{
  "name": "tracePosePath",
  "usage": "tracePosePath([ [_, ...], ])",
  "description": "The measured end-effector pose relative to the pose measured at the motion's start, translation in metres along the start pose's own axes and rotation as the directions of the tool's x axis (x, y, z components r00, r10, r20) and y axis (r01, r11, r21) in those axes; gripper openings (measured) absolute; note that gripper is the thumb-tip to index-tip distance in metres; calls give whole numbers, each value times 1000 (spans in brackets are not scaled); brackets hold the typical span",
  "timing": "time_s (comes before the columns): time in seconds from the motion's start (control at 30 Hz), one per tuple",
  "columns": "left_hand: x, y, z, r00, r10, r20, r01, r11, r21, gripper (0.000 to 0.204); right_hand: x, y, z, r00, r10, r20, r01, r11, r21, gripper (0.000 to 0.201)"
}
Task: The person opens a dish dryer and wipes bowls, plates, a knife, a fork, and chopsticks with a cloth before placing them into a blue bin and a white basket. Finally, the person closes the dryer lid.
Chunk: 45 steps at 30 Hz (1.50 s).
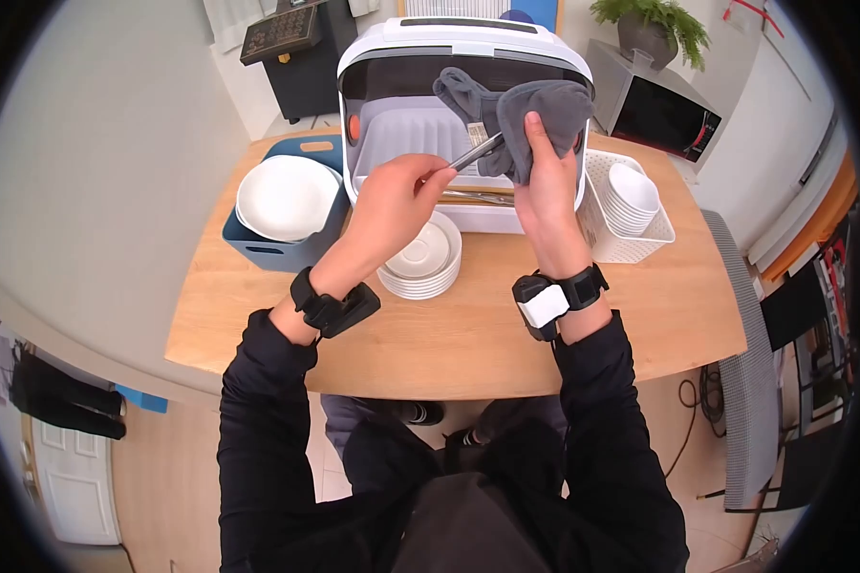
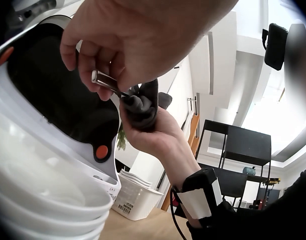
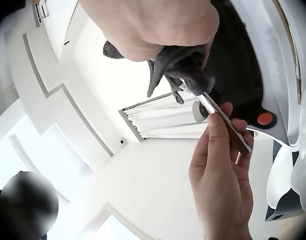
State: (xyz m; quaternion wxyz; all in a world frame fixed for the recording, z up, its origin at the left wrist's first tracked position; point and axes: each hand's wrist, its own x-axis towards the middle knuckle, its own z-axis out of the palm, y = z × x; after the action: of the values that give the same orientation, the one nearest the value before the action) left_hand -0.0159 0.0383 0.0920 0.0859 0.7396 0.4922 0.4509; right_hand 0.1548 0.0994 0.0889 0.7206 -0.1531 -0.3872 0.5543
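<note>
The left hand (image 1: 397, 205) pinches the end of a metal utensil (image 1: 476, 152) between thumb and fingers; its handle end (image 2: 104, 80) shows in the left wrist view. The right hand (image 1: 548, 186) grips a dark grey cloth (image 1: 545, 105), thumb on top. The utensil's far end goes into the cloth (image 3: 185, 67) and is hidden there. Both hands are raised in front of a white cabinet (image 1: 506, 222) with its dark lid up. More metal utensils (image 1: 483, 199) lie at its front edge, below the hands.
A stack of white saucers (image 1: 420, 258) stands on the wooden table (image 1: 430, 353), close under the left hand. Left of the cabinet is a blue basket (image 1: 268, 256) with white bowls (image 1: 287, 199); right of it, a white basket (image 1: 631, 250) with small bowls (image 1: 633, 196).
</note>
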Motion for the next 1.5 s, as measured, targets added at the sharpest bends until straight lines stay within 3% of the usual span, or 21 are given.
tracePosePath([
  [0.23, 0, -6, 1, 981, 112, -160, -97, 991, 94, 18, -7, 25, 15, 975, 220, 34, -220, 975, -22, 36],
  [0.63, -1, -11, -6, 966, 224, -130, -190, 953, 235, 14, 18, 18, -10, 982, 191, 6, -190, 981, -26, 31],
  [0.8, 8, -5, 3, 941, 317, -123, -237, 871, 429, 10, -8, 26, 14, 955, 292, 39, -291, 956, -43, 37],
  [0.93, 1, -3, -10, 941, 321, -107, -251, 873, 418, 10, 2, 27, 4, 963, 271, 16, -271, 962, 13, 38],
  [1.0, -8, -10, -28, 932, 335, -137, -268, 894, 359, 10, 12, 22, -8, 982, 189, -23, -188, 982, 20, 34],
  [1.1, -28, -10, -70, 943, 282, -177, -199, 903, 381, 11, 14, 11, -14, 994, 92, -55, -95, 994, -55, 39],
  [1.17, -44, -11, -101, 980, 141, -139, -67, 897, 437, 13, 14, 4, -22, 998, 44, -39, -50, 985, -166, 43],
  [1.3, -68, -33, -141, 983, -17, -184, 100, 886, 453, 15, 38, -1, -70, 998, 63, -27, -68, 879, -471, 51],
  [1.4, -73, -40, -154, 970, -133, -202, 210, 876, 434, 18, 54, -8, -91, 980, 162, -116, -199, 766, -611, 56],
  [1.5, -74, -49, -160, 945, -234, -227, 312, 849, 426, 21, 51, -16, -93, 922, 322, -216, -386, 707, -593, 52],
])
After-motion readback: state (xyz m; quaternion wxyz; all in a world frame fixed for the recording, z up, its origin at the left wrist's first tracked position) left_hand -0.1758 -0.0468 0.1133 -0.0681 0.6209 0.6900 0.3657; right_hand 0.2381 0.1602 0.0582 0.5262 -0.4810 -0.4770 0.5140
